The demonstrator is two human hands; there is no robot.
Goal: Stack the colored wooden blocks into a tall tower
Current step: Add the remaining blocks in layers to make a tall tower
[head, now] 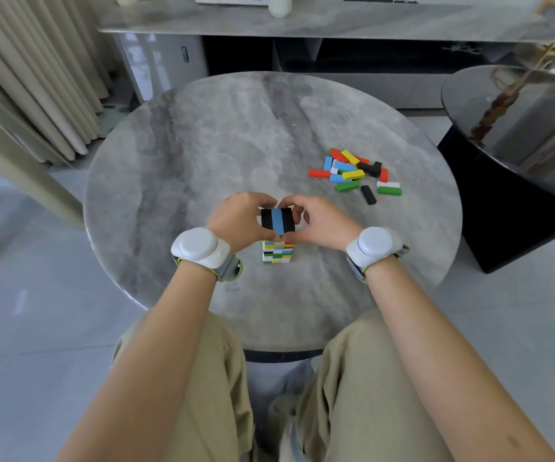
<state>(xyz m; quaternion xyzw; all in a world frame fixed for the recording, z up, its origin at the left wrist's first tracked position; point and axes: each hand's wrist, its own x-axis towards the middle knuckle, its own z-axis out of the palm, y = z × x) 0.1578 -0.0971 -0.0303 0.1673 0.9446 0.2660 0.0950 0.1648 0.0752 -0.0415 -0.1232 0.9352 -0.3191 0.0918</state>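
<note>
Head view looks down on a round grey marble worktop (202,145) with a tower (277,253) of colored wooden blocks standing near its front middle. The side of the tower shows thin bands of yellow, blue, red, green, white and black. Its top layer (277,220) is three blocks side by side: black, blue, black.

Both hands meet at this top layer. The left hand (236,221) curls round its left side, thumb on the near edge and fingers over the far edge. The right hand (319,225) mirrors it on the right side, fingers bent and pinching the layer. Each wrist carries a white round device on a grey strap, the left wrist device (199,246) and the right wrist device (374,245).

A loose pile of blocks (352,171) lies on the worktop to the right and further back, well apart from the tower. One black block (368,195) lies alone at the pile's near edge.

Beside the worktop on the right stands a dark side table (509,201) with a glossy top. Pale curtains (36,78) hang at the left.
</note>
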